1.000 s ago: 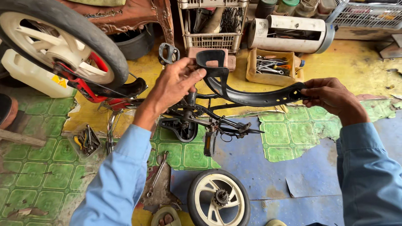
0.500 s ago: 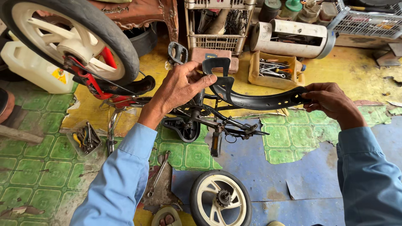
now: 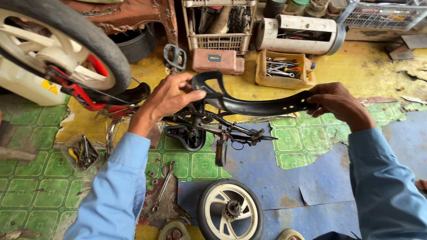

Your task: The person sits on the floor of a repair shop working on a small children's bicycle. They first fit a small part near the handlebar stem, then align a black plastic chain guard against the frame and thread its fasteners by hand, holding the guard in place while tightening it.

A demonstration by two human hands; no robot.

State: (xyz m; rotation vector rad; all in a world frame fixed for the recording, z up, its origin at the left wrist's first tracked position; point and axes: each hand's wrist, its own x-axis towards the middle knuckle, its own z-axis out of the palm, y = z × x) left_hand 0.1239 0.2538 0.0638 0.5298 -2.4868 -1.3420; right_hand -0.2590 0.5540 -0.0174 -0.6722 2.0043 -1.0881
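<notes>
I see my left hand (image 3: 171,95) gripping the looped end of a black curved plastic guard (image 3: 253,104) at the centre of the frame, thumb on top, while my right hand (image 3: 338,104) pinches its other end at centre right. Below the guard lies an upturned small bicycle frame (image 3: 222,129) with a black saddle (image 3: 187,135) and chain parts, on a floor (image 3: 302,138) of worn green, blue and yellow sheet. A mounted cream wheel (image 3: 58,53) fills the upper left; a loose cream wheel (image 3: 230,211) lies at the bottom centre. A spanner (image 3: 162,186) lies lower left. At the top sit a wire basket (image 3: 218,26), a brown case (image 3: 218,61) and an open tool tray (image 3: 284,69).
</notes>
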